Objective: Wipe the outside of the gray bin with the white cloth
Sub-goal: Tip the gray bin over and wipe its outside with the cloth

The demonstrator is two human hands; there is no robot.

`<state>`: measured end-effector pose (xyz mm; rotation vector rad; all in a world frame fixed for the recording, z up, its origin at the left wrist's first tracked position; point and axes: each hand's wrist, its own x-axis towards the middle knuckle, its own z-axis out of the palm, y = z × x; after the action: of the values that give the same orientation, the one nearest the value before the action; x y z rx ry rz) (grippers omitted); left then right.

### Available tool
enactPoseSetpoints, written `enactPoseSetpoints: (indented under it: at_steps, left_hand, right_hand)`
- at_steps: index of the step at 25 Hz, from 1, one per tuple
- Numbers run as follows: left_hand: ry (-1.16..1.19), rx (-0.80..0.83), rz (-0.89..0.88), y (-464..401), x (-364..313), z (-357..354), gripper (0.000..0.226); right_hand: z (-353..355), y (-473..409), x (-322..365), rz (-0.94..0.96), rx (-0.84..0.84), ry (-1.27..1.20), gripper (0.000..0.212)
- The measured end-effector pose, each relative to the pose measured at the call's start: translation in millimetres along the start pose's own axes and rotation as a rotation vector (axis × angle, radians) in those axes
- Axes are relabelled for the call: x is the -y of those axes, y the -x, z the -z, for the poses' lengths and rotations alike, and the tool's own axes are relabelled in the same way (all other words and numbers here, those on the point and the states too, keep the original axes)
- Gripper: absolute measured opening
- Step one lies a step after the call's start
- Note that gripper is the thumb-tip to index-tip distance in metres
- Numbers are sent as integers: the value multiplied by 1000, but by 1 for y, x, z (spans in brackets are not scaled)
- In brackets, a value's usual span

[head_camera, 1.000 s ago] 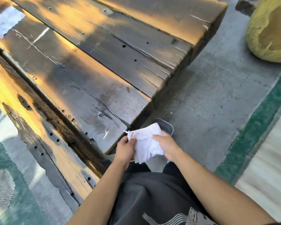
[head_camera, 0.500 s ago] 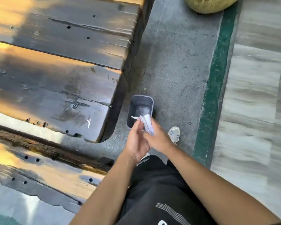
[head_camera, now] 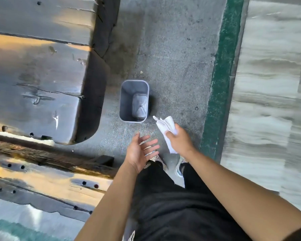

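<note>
The gray bin [head_camera: 124, 101] stands upright on the concrete floor, seen from straight above, its inside bare. My right hand [head_camera: 180, 141] is just right of and nearer than the bin, shut on the folded white cloth [head_camera: 165, 125], whose corner points toward the bin's near right corner without touching it. My left hand [head_camera: 139, 151] hovers open, palm up, fingers spread, below the bin and apart from it. Neither hand touches the bin.
A dark wooden bench [head_camera: 42, 87] runs along the left, its rounded end close to the bin's left side. A green painted strip [head_camera: 222, 75] and pale striped floor [head_camera: 271, 101] lie to the right. My shoes [head_camera: 179, 168] stand just behind the hands.
The view has swung from the bench down onto the bin. My left hand has let go of the cloth and opened; my right hand has carried the cloth to the right.
</note>
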<state>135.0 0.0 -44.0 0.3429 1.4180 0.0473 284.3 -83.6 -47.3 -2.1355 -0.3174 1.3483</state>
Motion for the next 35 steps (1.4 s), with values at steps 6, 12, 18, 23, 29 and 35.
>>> enactPoseSetpoints:
  at_steps: [6, 12, 18, 23, 29, 35]
  left_hand:
    - [-44, -58, 37, -106, 33, -26, 31]
    - [-305, -204, -242, -242, 25, -19, 20]
    - [-642, -558, -714, -355, -6, 7, 26]
    - [-889, -437, -718, -417, -27, -6, 57]
    - [-873, -342, -694, -453, -64, -30, 57]
    - [-977, -283, -734, -478, -66, -39, 44]
  right_hand:
    - [16, -89, -51, -1, 25, 56, 24]
    - [-9, -214, -104, 76, 48, 181, 29]
    - [-38, -304, -126, 188, 38, 323, 25]
    - [-55, -357, -135, 237, 27, 312, 30]
    - [-41, -411, -121, 285, -47, 306, 27]
    - [-30, -427, -98, 363, -59, 323, 18]
